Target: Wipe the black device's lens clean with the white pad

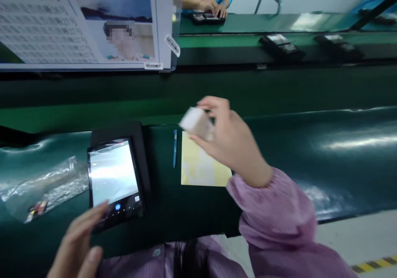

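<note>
My right hand [229, 139] is raised over the green belt and pinches a small white block [196, 123] between thumb and fingers. Below it lies a yellow sheet [198, 166] with pale patches, and a blue pen [175, 147] rests just left of the sheet. My left hand [79, 243] is at the lower left with fingers stretched out, its fingertips touching the lower edge of a black device with a lit screen [114, 178]. The device sits on a black tray [141, 145].
A clear plastic bag [46, 185] with small coloured parts lies at the far left on the green conveyor belt [325, 154]. A laminated instruction board [77, 21] hangs above. Across the line another person's hands [214, 7] work on a black tray; more black trays [281, 44] sit on the far belt.
</note>
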Demonstrator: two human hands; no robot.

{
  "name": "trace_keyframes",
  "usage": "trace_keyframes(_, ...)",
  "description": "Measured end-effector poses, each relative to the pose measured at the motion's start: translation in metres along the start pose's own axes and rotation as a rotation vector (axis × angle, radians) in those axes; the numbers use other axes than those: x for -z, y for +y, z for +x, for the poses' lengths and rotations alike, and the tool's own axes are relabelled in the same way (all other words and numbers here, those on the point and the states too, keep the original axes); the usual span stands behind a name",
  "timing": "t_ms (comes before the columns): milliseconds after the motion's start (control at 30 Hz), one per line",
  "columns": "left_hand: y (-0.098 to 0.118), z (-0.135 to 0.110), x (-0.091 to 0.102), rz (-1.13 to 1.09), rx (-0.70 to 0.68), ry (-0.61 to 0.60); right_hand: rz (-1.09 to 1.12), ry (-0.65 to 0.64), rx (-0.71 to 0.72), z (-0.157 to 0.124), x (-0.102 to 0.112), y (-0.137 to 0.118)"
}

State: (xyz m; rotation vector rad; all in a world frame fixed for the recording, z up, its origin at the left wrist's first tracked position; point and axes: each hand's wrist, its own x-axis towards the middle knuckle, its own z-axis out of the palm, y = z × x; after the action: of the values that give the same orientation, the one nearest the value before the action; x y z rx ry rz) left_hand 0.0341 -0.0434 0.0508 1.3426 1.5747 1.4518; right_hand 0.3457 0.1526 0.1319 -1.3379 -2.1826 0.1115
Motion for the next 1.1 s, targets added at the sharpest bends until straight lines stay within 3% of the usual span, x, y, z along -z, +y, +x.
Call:
trace_keyframes(100,0.015,0.001,-0.030,0.087,-0.177,-0.713,-0.139,-0.194,-0.388,-0.054,0.026,0.050)
trace_keyframes(167,0.017,0.003,-0.058,0.271,-0.285,-1.014,-0.092,-0.207,-0.448,-0.082,0.022,0.065)
trace_keyframes(200,0.016,0.003,-0.072,0.366,-0.338,-1.072,-0.046,-0.205,-0.442,-0.093,0.015,0.064)
trace_keyframes(267,0.009,-0.001,-0.099,0.527,-0.445,-1.098,0.080,-0.212,-0.396,-0.108,-0.004,0.049)
trace_keyframes(333,-0.001,-0.007,-0.120,0.662,-0.537,-1.036,0.235,-0.258,-0.337,-0.116,-0.026,0.026)
trace_keyframes(433,-0.016,-0.014,-0.137,0.795,-0.616,-0.932,0.395,-0.309,-0.280,-0.121,-0.053,-0.003)
trace_keyframes(633,-0.027,-0.016,-0.144,0.848,-0.664,-0.898,0.475,-0.306,-0.270,-0.118,-0.077,-0.011)
trace_keyframes(1100,-0.031,-0.008,-0.146,0.889,-0.695,-0.889,0.555,-0.428,-0.379,-0.100,-0.082,-0.008)
